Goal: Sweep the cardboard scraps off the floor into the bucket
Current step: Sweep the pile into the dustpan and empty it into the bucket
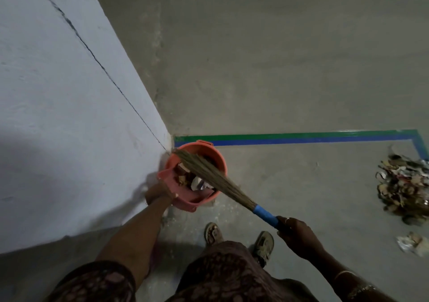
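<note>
Hands both busy at the bucket (210, 149): left hand (160, 193) gripping a dustpan (173, 183) tipped in, right hand (294, 229) clenching the broom (209, 176); scrap pile (404, 183) well right of the bucket, nearer the right hand.

1. A pale blue-white wall (58, 116) fills the left side, with a thin dark crack running diagonally down it toward the floor corner.
2. A grey concrete floor (278, 57) spreads across the rest of the view.
3. A green and blue tape line (301, 138) lies flat on the floor, running from the wall corner to the right, then bending toward the near side.
4. Two sandalled feet (263, 246) stand on the floor at the bottom.
5. A dark patterned garment (220, 276) covers the lower edge.
</note>
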The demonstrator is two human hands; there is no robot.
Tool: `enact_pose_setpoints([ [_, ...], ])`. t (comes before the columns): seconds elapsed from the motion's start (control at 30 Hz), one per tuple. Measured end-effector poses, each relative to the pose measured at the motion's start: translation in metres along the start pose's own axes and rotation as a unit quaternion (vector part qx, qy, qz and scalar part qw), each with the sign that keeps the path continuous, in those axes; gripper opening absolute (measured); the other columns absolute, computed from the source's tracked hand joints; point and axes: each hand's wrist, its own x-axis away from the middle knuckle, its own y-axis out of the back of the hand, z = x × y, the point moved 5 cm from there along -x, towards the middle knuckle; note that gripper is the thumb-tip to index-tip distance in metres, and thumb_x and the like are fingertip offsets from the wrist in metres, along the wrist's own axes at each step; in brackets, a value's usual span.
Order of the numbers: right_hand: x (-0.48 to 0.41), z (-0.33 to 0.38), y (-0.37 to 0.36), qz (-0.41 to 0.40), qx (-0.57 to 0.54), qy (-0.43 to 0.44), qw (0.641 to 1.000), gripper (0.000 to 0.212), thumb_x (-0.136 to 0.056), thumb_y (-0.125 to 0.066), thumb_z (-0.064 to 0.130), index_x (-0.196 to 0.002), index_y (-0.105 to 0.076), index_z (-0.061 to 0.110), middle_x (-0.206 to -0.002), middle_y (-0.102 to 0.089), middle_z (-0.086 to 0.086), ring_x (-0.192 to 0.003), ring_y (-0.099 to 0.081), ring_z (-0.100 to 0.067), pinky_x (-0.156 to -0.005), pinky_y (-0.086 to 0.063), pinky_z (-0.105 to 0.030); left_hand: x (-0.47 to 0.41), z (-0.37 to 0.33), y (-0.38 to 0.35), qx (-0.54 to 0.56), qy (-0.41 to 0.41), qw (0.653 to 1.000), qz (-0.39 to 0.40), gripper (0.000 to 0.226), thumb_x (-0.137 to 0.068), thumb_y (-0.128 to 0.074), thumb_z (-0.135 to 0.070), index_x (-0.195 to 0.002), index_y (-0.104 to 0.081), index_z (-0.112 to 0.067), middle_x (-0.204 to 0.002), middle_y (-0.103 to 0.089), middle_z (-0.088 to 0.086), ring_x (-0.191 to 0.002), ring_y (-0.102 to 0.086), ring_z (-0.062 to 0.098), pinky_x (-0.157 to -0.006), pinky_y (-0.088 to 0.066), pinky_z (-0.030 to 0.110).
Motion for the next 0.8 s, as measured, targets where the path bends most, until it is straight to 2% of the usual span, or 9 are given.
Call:
enact_pose_setpoints([
  [0.07,0.003,0.001,-0.006,0.01,0.0,0.004,1.0,0.039,-0.089,-0.065,0.034,-0.126,-0.06,0.043,-0.096,-0.066,0.018,-0.081,-0.062,-0.003,-0.063,-0.042,-0.016,-0.009,-0.002,-0.003,0.002,-0.021,1.0,-0.006,0.051,-0.091,-0.065,-0.046,-0.129,-0.063,-0.012,-0.119,-0.066,0.011,-0.107,-0.065,0.031,-0.068,-0.052,0.026],
  [0.13,0.004,0.003,-0.013,0.018,0.018,0.005,1.0,0.034,-0.089,-0.062,0.035,-0.121,-0.059,0.044,-0.094,-0.064,0.017,-0.081,-0.062,-0.004,-0.064,-0.045,-0.019,-0.008,-0.005,0.0,-0.03,-0.056,0.998,-0.021,0.043,-0.097,-0.06,-0.037,-0.131,-0.06,-0.012,-0.126,-0.064,0.011,-0.113,-0.062,0.029,-0.055,-0.038,0.015],
  [0.2,0.002,0.003,-0.018,0.018,0.033,-0.006,0.999,0.032,-0.088,-0.06,0.036,-0.119,-0.057,0.044,-0.093,-0.062,0.018,-0.085,-0.065,-0.008,-0.066,-0.047,-0.023,-0.006,-0.008,0.003,-0.084,-0.066,0.994,-0.021,0.043,-0.097,-0.058,-0.041,-0.129,-0.063,-0.014,-0.122,-0.065,0.01,-0.109,-0.064,0.029,-0.068,-0.051,0.026],
  [0.27,0.001,0.003,-0.022,0.009,0.033,-0.02,0.999,0.031,-0.089,-0.059,0.035,-0.119,-0.057,0.043,-0.096,-0.064,0.016,-0.087,-0.066,-0.01,-0.068,-0.05,-0.026,-0.017,-0.009,-0.005,-0.124,-0.038,0.991,0.009,0.039,-0.099,-0.054,-0.043,-0.127,-0.065,-0.018,-0.119,-0.066,0.008,-0.107,-0.065,0.027,-0.08,-0.054,0.039],
  [0.43,0.002,0.002,-0.019,-0.04,0.013,-0.057,0.997,0.027,-0.093,-0.06,0.035,-0.12,-0.062,0.034,-0.096,-0.068,0.012,-0.079,-0.064,-0.007,-0.066,-0.052,-0.023,0.01,-0.019,0.01,-0.209,-0.055,0.976,-0.002,0.046,-0.095,-0.059,-0.049,-0.127,-0.061,-0.016,-0.116,-0.066,0.006,-0.105,-0.065,0.023,-0.08,-0.052,0.036],
  [0.5,0.004,0.0,-0.014,-0.052,-0.002,-0.062,0.997,0.028,-0.091,-0.061,0.035,-0.119,-0.063,0.034,-0.09,-0.068,0.014,-0.074,-0.063,-0.006,-0.064,-0.054,-0.023,0.018,-0.021,0.014,-0.185,-0.026,0.982,0.029,0.056,-0.089,-0.064,-0.057,-0.126,-0.058,-0.015,-0.115,-0.065,0.005,-0.103,-0.065,0.022,-0.073,-0.051,0.035],
  [0.57,0.008,-0.002,-0.009,-0.061,-0.009,-0.048,0.997,0.03,-0.089,-0.063,0.033,-0.119,-0.065,0.034,-0.088,-0.069,0.013,-0.075,-0.065,-0.007,-0.064,-0.054,-0.024,0.025,-0.024,0.019,-0.163,-0.019,0.986,0.02,0.052,-0.09,-0.065,-0.053,-0.126,-0.058,-0.016,-0.113,-0.065,0.004,-0.102,-0.065,0.02,-0.07,-0.05,0.034],
  [0.7,0.012,-0.012,0.0,-0.045,0.034,-0.02,0.998,0.036,-0.085,-0.057,0.036,-0.12,-0.06,0.042,-0.089,-0.067,0.015,-0.078,-0.065,-0.007,-0.062,-0.05,-0.023,0.039,-0.024,0.026,-0.098,-0.026,0.995,-0.011,0.056,-0.089,-0.067,-0.049,-0.132,-0.055,-0.015,-0.127,-0.062,0.007,-0.115,-0.062,0.024,-0.081,-0.052,0.036],
  [0.8,0.009,-0.026,0.002,-0.017,0.069,-0.006,0.997,0.036,-0.085,-0.052,0.039,-0.12,-0.057,0.045,-0.09,-0.065,0.015,-0.079,-0.065,-0.007,-0.062,-0.05,-0.023,0.052,-0.02,0.026,-0.015,-0.044,0.999,-0.028,0.05,-0.089,-0.07,-0.04,-0.128,-0.061,-0.01,-0.127,-0.063,0.011,-0.116,-0.061,0.03,-0.091,-0.051,0.039],
])
